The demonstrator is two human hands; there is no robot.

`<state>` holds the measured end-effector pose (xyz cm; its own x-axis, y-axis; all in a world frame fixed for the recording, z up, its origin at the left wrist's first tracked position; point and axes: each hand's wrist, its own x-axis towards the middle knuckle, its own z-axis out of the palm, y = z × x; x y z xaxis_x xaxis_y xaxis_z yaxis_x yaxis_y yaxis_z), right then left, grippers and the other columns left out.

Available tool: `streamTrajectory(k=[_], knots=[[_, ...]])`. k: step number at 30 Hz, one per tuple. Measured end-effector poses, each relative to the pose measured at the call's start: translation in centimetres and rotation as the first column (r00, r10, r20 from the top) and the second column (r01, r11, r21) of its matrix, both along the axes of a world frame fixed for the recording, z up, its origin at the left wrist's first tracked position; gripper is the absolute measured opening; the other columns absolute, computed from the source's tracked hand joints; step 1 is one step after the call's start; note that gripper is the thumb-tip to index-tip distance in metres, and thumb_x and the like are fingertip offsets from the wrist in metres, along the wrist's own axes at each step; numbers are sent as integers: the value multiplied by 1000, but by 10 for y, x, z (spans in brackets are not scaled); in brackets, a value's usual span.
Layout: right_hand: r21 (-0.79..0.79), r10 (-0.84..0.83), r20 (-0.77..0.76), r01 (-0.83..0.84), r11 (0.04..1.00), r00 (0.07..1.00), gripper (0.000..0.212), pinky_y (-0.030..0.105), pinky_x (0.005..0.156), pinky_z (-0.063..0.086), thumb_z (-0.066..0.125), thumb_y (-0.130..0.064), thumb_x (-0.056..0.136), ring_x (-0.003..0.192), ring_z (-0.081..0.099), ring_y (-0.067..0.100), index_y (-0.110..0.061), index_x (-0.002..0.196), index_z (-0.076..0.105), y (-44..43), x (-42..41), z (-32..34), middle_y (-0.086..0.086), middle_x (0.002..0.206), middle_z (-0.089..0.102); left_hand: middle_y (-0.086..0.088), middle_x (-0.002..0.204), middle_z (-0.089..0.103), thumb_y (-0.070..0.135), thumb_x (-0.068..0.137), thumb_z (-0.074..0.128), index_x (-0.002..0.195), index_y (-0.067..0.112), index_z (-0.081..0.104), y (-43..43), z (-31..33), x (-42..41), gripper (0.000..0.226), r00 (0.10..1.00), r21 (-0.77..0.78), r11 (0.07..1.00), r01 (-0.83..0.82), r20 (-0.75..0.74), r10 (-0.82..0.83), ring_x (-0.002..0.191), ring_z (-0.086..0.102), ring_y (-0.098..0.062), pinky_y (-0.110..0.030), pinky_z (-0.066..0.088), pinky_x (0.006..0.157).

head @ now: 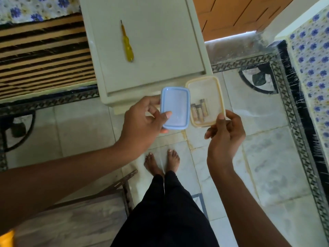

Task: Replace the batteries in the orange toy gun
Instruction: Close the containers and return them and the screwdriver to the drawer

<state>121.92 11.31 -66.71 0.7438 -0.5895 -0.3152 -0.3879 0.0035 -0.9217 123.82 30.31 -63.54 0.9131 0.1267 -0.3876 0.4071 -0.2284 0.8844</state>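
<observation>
Holding two pieces above the tiled floor, our left grip pinches the blue lid at its near corner. Our right grip pinches the cream-rimmed clear container just beside it, with batteries inside. A yellow screwdriver lies on the white surface beyond.

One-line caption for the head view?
Left hand holds blue container, right hand cream container with batteries; yellow screwdriver lies on white table.
</observation>
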Motion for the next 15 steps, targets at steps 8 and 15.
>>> streamTrajectory(k=[8,15], knots=[[-61,-75,-180,65,996,981,14,32,49,47,54,-17,107,54,53,20,-9,112,64,-11,-35,-73,5,77,56,-6,84,61,10,91,78,113,13,65,-5,-72,-29,26,968,20,996,-83,-238,86,63,77,-25,-48,66,70],[-10,-35,-317,33,999,948,13,32,51,50,54,-18,106,53,58,22,-14,109,66,3,-6,-144,20,83,70,-7,87,56,6,94,74,117,-1,62,-1,-157,1,27,894,5,955,-297,-350,280,75,76,-29,-33,64,65]])
